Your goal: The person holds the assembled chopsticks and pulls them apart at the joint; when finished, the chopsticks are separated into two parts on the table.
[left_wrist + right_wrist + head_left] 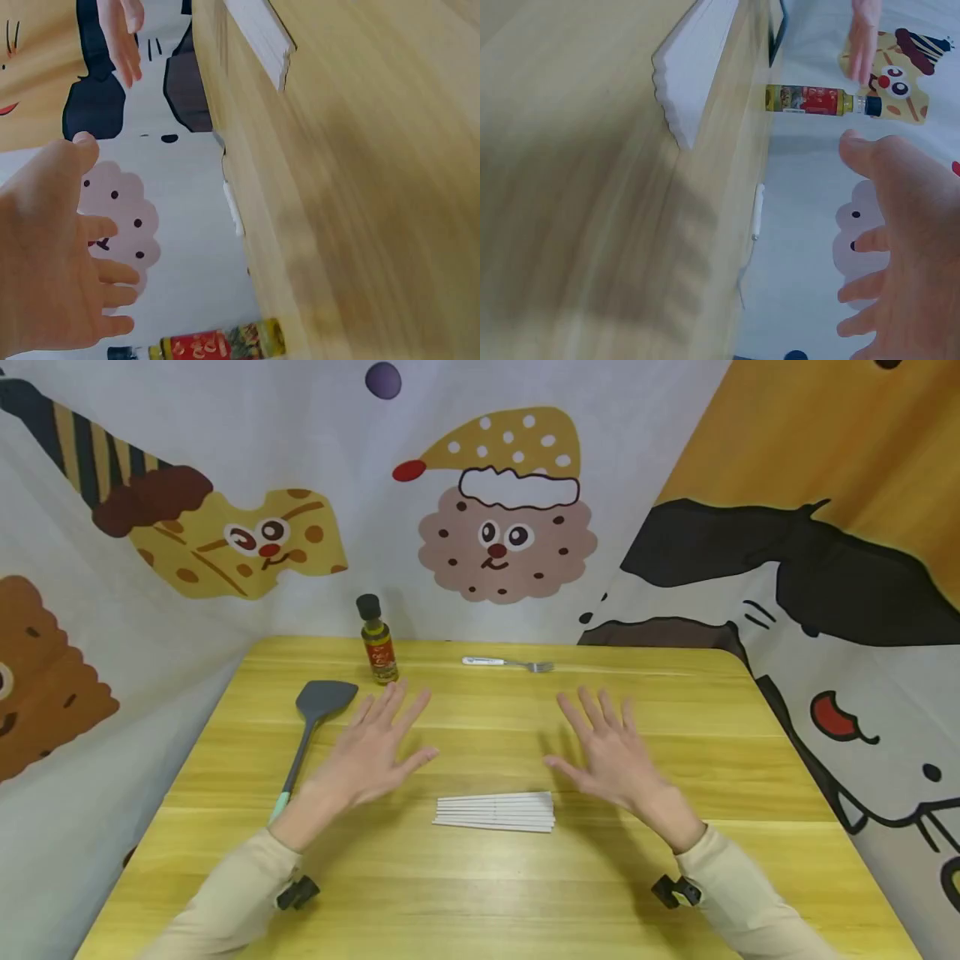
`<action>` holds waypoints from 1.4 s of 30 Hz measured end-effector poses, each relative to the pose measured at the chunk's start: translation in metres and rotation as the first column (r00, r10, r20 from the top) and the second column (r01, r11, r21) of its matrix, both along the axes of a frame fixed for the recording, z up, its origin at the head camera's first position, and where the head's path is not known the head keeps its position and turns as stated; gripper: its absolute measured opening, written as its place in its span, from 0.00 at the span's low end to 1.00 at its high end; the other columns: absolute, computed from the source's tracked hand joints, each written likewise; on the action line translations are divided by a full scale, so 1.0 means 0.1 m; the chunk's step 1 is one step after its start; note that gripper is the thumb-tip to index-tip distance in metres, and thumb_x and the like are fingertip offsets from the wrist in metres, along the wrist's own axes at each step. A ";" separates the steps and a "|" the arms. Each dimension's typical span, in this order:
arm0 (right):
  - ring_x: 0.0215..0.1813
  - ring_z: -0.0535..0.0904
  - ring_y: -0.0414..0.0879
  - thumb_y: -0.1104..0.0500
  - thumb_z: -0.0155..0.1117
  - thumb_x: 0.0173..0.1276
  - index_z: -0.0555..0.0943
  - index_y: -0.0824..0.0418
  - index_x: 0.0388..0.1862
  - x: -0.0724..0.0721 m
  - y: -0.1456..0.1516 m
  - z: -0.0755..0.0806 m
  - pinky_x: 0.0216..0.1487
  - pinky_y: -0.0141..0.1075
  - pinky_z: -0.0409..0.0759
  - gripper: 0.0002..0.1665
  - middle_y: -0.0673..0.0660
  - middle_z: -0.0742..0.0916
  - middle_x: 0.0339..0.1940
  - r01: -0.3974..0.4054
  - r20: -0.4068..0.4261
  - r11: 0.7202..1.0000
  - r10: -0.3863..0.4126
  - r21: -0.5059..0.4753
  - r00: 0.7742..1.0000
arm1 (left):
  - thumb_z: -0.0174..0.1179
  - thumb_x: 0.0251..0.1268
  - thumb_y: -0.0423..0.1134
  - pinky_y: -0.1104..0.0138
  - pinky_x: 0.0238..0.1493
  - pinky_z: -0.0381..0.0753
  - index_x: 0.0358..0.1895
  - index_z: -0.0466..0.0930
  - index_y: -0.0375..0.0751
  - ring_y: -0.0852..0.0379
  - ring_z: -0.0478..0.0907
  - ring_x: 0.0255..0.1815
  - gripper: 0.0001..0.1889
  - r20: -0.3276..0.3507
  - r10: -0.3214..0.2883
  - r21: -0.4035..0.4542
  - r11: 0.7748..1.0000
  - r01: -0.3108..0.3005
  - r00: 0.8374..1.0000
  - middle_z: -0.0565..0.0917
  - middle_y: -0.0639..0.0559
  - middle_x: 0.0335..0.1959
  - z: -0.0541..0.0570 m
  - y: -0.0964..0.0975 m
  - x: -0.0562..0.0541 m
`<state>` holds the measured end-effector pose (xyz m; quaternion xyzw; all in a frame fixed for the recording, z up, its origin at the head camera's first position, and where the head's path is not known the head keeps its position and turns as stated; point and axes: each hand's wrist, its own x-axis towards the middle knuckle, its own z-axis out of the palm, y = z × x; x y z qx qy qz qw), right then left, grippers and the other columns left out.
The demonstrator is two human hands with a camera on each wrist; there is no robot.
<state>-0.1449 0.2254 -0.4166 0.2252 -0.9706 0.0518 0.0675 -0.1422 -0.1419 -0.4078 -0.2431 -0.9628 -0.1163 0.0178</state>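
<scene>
My left hand (375,756) hovers over the left of the table, fingers spread and holding nothing. Under and beside it lies a dark grey spatula (326,696) with a mint-green handle end, partly hidden by the wrist. Just beyond those fingertips stands an upright oil bottle (379,647) with a red label and black cap. On the other side, my right hand (611,752) is also raised with spread fingers and nothing in it. Between the hands, nearer me, a flat white ridged piece (495,812), like pleated paper, lies on the wood; the right wrist view shows its scalloped edge (669,112).
A fork (510,663) with a white handle lies near the far edge of the wooden table (480,902). Behind the table hangs a cartoon-printed cloth (375,527). Small black devices (297,893) are strapped at both wrists.
</scene>
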 end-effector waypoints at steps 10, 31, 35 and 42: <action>0.66 0.76 0.68 0.39 0.74 0.61 0.67 0.60 0.76 0.09 -0.19 -0.23 0.69 0.63 0.73 0.51 0.70 0.77 0.69 -0.052 0.031 0.987 0.058 -0.153 0.998 | 0.55 0.72 0.63 0.41 0.78 0.59 0.71 0.71 0.38 0.39 0.71 0.71 0.36 0.011 -0.076 0.044 0.996 0.075 0.997 0.75 0.36 0.69 -0.21 0.25 0.03; 0.37 0.80 0.48 0.53 0.83 0.53 0.83 0.63 0.52 0.15 -0.47 -0.60 0.30 0.35 0.82 0.29 0.60 0.86 0.43 -0.094 -0.021 0.973 0.092 -0.211 0.996 | 0.61 0.73 0.40 0.71 0.37 0.82 0.51 0.83 0.40 0.60 0.78 0.37 0.11 0.155 -0.229 0.150 0.967 0.206 0.961 0.82 0.51 0.41 -0.64 0.66 0.09; 0.32 0.78 0.44 0.57 0.80 0.58 0.85 0.61 0.42 0.14 -0.48 -0.64 0.26 0.32 0.78 0.16 0.55 0.84 0.36 -0.107 -0.044 0.969 0.099 -0.221 0.994 | 0.64 0.70 0.36 0.72 0.34 0.79 0.42 0.82 0.41 0.60 0.75 0.34 0.03 0.140 -0.231 0.125 0.969 0.214 0.963 0.79 0.52 0.37 -0.65 0.70 0.07; 0.32 0.80 0.43 0.62 0.76 0.61 0.85 0.56 0.32 0.08 -0.53 -0.69 0.29 0.32 0.82 0.06 0.51 0.83 0.31 -0.198 -0.077 0.954 0.185 -0.227 0.980 | 0.63 0.58 0.22 0.66 0.35 0.84 0.39 0.78 0.36 0.54 0.77 0.33 0.09 0.122 -0.173 0.027 0.985 0.171 0.977 0.78 0.47 0.35 -0.61 0.82 0.05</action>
